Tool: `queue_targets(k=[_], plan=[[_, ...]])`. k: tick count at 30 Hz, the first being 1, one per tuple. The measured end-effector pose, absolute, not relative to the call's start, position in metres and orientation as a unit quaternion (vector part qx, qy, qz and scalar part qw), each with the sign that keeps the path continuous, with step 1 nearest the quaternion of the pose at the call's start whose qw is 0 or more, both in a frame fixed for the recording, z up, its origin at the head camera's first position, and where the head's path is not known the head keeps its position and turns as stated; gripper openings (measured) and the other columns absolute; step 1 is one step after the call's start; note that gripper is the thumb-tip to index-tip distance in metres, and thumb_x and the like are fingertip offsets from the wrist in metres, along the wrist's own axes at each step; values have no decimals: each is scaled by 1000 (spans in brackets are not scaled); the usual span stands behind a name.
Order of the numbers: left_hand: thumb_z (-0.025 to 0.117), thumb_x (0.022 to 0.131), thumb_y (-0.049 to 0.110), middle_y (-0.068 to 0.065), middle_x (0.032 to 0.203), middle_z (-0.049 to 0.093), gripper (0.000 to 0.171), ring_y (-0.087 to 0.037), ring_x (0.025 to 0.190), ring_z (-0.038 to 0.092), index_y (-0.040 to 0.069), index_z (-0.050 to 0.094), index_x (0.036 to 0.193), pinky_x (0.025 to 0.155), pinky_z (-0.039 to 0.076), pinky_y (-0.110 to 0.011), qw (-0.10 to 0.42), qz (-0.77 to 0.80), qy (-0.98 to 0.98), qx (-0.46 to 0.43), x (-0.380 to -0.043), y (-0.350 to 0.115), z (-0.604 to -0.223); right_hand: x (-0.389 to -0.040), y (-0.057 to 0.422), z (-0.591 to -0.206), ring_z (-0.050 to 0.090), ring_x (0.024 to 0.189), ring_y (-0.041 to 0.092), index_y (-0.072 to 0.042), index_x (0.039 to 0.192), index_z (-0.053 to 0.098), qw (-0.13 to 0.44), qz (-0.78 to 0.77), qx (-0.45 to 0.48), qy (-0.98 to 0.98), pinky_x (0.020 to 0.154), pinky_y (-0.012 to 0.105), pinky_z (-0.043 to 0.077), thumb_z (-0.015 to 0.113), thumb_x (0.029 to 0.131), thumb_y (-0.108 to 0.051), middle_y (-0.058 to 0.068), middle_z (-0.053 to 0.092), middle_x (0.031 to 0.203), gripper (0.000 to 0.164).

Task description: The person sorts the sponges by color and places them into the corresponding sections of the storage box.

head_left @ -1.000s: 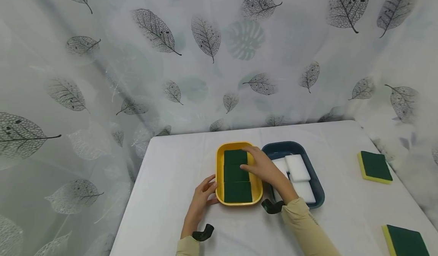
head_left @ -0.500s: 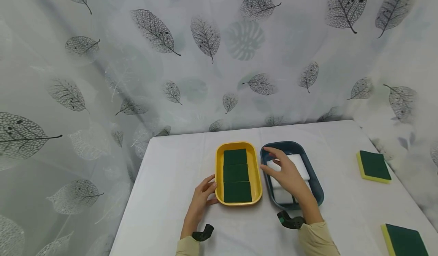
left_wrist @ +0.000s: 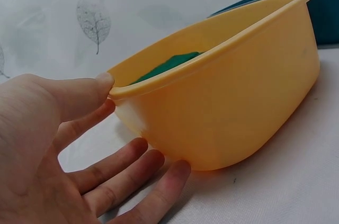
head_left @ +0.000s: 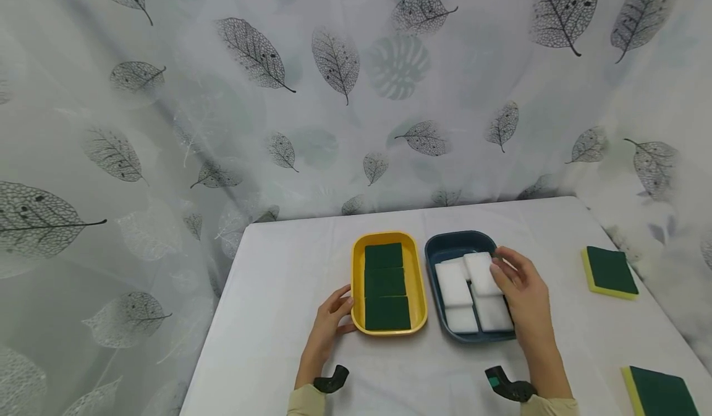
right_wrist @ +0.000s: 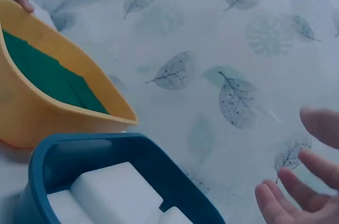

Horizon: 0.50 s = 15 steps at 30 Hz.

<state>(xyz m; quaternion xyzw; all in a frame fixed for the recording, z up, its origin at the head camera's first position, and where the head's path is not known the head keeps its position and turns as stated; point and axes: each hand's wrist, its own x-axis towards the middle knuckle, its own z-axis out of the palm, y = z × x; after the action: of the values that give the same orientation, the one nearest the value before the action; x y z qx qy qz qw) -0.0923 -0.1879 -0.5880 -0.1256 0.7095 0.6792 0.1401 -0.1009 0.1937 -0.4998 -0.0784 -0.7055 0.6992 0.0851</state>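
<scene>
My left hand (head_left: 327, 326) rests its fairly straight fingers against the left side of a yellow plastic basin (head_left: 418, 323). In the left wrist view, the thumb (left_wrist: 85, 97) touches the rim and the other fingertips lie at the outer wall. Inside the basin sit three dark green scouring sponges (head_left: 385, 282) in a column. My right hand (head_left: 528, 298) holds nothing; it is held loosely over the right rim of a dark blue basin (head_left: 432, 267). Several white sponge blocks (head_left: 453, 285) lie stacked in that basin. In the right wrist view, the right hand's fingers are apart.
Two green-and-yellow scouring sponges lie on the right side of the white table (head_left: 278, 261): a farther one (head_left: 610, 271) and a nearer one (head_left: 662, 391). A leaf-patterned curtain (head_left: 356, 94) hangs behind and beside the table.
My right hand has moved right, from over the green sponges in the yellow basin, across the blue basin to its right rim. The left hand stays at the yellow basin.
</scene>
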Motion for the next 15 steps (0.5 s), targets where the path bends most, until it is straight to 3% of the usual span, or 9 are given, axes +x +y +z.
queue_targets(k=[8,15], plan=[[64,102,49,-16,149,58,62,-19,112,68,22,49,156,89,64,-34,141,680,708,-127,-91,-188,-589,-77,215,-502,60,125,11,-12,145,57,183,766,-207,-580,91,6,53,70,99,-8,0,58,140,49],[64,102,50,-15,149,58,62,-18,111,67,23,49,156,89,64,-35,143,679,709,-126,-92,-187,-589,-57,235,-508,59,124,11,-15,142,59,263,752,-279,-537,87,2,51,73,97,-11,-3,60,138,48]])
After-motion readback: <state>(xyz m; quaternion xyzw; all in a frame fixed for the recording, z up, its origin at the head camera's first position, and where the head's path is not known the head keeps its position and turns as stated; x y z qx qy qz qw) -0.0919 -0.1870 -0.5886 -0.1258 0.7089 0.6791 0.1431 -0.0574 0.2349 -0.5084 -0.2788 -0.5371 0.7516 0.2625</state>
